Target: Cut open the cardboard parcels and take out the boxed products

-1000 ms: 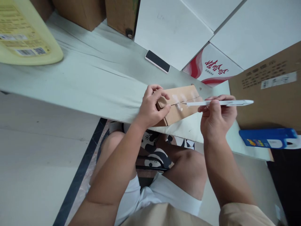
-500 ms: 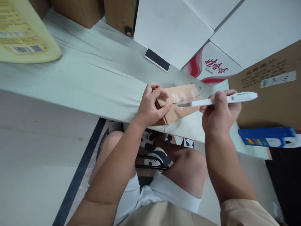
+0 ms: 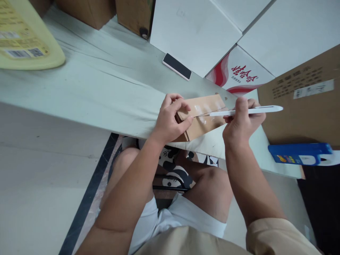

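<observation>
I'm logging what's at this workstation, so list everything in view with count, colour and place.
Small cardboard box: 1, light brown, table's front edge
Cutter: 1, white, right hand
Slim flat device: 1, black with pale edge, behind small box
Large container: 1, yellow, far left
Back-left boxes: at least 2, brown
Plain box faces: several, white, back
Printed box: 1, white and red, back right
Large carton: 1, brown, right
Bottle: 1, blue and white, right
Table: 1, pale green
Patterned item: black and white, between knees; count unclear
Shorts: 1 pair, white
Shirt: 1, tan
Left hand: 1, on small box
Right hand: 1, holding cutter
</observation>
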`<move>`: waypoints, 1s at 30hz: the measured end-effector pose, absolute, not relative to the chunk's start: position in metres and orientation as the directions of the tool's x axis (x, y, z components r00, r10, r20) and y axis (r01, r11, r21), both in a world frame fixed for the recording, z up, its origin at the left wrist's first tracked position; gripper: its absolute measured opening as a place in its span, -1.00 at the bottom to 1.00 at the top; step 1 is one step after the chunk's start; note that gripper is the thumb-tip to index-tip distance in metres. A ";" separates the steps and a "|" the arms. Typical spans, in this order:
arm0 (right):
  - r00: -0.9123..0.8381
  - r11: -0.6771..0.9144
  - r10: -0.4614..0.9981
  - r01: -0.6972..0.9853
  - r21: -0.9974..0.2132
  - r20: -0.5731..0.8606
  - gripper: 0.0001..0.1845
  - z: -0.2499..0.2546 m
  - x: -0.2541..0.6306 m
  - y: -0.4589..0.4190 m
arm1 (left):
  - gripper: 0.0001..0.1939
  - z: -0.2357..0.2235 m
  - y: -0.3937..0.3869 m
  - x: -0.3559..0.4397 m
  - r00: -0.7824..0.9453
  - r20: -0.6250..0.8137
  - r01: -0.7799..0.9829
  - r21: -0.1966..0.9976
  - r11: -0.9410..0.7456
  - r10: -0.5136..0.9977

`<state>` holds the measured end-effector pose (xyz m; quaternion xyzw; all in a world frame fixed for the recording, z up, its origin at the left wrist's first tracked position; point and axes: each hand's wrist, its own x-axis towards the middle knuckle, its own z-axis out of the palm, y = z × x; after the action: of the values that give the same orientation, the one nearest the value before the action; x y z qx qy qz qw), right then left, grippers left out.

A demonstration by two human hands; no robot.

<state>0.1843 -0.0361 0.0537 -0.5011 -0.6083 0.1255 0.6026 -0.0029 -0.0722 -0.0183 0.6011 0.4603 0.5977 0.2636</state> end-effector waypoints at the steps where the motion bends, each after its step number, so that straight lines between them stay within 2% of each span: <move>1: 0.202 0.467 0.766 0.478 -0.744 0.610 -0.39 0.054 0.185 -0.038 | -0.83 -0.018 -0.072 -0.003 -0.140 0.474 0.232 0.870 -0.436 0.870; 5: 0.093 0.465 0.781 0.574 -0.675 0.617 -0.66 0.059 0.191 -0.041 | -0.80 -0.017 -0.073 -0.003 -0.140 0.471 0.214 0.873 -0.438 0.871; 8: 0.117 0.451 0.769 0.598 -0.663 0.628 -0.77 0.064 0.199 -0.037 | -0.78 -0.017 -0.073 -0.003 -0.136 0.472 0.199 0.874 -0.443 0.871; 15: 0.299 0.430 0.758 0.439 -0.789 0.579 -0.75 0.067 0.211 -0.022 | -0.76 -0.018 -0.071 -0.002 -0.129 0.465 0.197 0.878 -0.437 0.876; 20: 0.285 0.385 0.804 0.421 -0.822 0.522 -0.72 0.061 0.225 -0.012 | -0.76 -0.019 -0.070 -0.003 -0.121 0.487 0.206 0.865 -0.458 0.865; 26: 0.391 0.333 0.803 0.332 -0.883 0.450 -0.68 0.063 0.235 0.002 | -0.79 -0.018 -0.070 -0.003 -0.106 0.481 0.195 0.868 -0.456 0.870; 30: 0.340 0.342 0.828 0.321 -0.883 0.445 -0.62 0.063 0.245 0.015 | -0.80 -0.017 -0.071 -0.003 -0.105 0.468 0.195 0.875 -0.443 0.878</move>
<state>0.2446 0.0148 0.0633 -0.5359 -0.5365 0.2048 0.6189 -0.0026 -0.0710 -0.0170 0.6048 0.4435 0.5964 0.2860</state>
